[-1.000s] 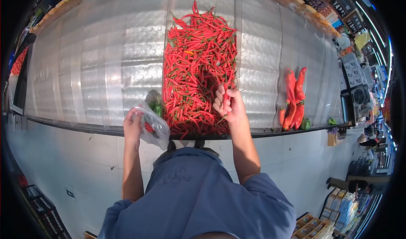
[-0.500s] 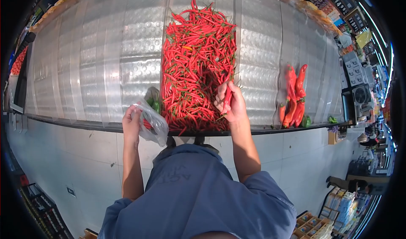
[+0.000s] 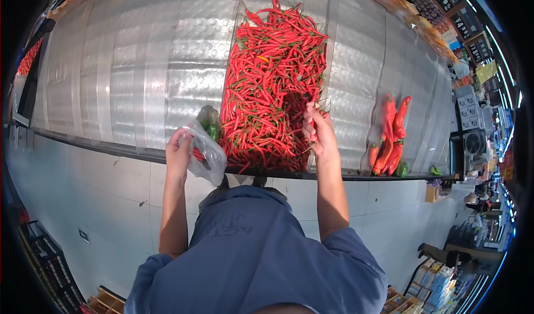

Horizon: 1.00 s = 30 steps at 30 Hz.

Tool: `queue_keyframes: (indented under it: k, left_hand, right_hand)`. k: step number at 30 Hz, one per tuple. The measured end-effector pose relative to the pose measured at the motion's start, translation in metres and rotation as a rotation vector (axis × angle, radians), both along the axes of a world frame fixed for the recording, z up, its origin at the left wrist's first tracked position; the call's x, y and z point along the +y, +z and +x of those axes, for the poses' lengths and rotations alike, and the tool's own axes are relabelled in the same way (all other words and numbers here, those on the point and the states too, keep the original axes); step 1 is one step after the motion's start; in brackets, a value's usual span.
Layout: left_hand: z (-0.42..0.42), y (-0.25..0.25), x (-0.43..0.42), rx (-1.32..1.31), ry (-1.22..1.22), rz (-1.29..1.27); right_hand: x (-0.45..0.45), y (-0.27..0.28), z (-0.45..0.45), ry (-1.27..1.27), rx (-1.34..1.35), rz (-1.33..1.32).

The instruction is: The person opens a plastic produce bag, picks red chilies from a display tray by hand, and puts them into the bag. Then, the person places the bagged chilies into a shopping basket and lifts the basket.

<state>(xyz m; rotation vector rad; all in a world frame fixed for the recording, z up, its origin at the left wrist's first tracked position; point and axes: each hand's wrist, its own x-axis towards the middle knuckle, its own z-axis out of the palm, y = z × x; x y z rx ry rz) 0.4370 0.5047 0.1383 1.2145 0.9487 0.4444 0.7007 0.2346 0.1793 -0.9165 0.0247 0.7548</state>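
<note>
Your left hand is pinching a part-filled bag beside the chili pile; right hand grasping chilies at its right edge; plenty remaining.

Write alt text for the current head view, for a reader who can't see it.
A person's left hand holds a clear plastic bag with something red inside, while the right hand, red showing in its grasp, is at the right side of a heap of slim red chilies. The heap lies on a silvery display, with larger red peppers farther right.
</note>
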Motion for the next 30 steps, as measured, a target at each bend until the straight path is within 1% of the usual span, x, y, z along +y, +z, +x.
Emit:
queue_keyframes:
  k: [1,3,4,5,7,8,9,11,16,18,22,25,27,28,30]
  left_hand:
    - [0.0,-0.002,0.001,-0.022,0.003,-0.001]
    - [0.0,-0.003,0.002,-0.045,0.005,-0.003]
    - [-0.001,-0.001,0.003,-0.042,-0.003,-0.001]
    - [-0.001,0.0,0.005,-0.041,-0.01,0.001]
    - [-0.003,-0.001,0.007,-0.06,0.002,-0.01]
    - [-0.004,-0.003,0.008,-0.073,0.008,-0.02]
    - [-0.005,-0.004,0.009,-0.075,0.013,-0.021]
    - [-0.006,-0.006,0.01,-0.082,0.007,-0.03]
    - [-0.009,-0.003,0.011,-0.074,-0.005,-0.038]
    - [-0.009,-0.002,0.011,-0.065,-0.003,-0.032]
    - [-0.009,-0.002,0.012,-0.055,-0.002,-0.034]
    - [-0.009,0.003,0.012,-0.052,0.001,-0.023]
    - [-0.009,0.004,0.011,-0.048,-0.003,-0.016]
    - [-0.009,0.004,0.011,-0.05,0.0,-0.017]
    - [-0.008,0.003,0.01,-0.051,0.0,-0.018]
  right_hand:
    - [0.006,-0.001,0.005,0.002,0.0,-0.001]
    - [0.019,-0.008,0.019,0.071,-0.524,-0.452]
    - [0.032,-0.019,0.025,-0.034,-0.882,-0.513]
    - [0.033,-0.025,0.032,-0.033,-0.888,-0.513]
    - [0.041,-0.017,0.034,0.107,-1.403,-1.105]
    - [0.044,-0.018,0.037,0.161,-1.476,-1.178]
    - [0.046,-0.021,0.04,0.162,-1.48,-1.176]
    - [0.048,-0.023,0.046,0.303,-1.771,-1.329]
    - [0.058,-0.019,0.05,0.293,-1.844,-1.231]
    - [0.063,-0.018,0.049,0.359,-1.873,-1.304]
    - [0.066,-0.025,0.054,0.343,-1.9,-1.316]
    - [0.064,-0.015,0.052,0.377,-1.898,-1.34]
    - [0.059,-0.007,0.046,0.261,-1.714,-1.387]
    - [0.056,-0.009,0.047,0.261,-1.717,-1.387]
    - [0.049,-0.01,0.046,0.101,-1.569,-1.397]
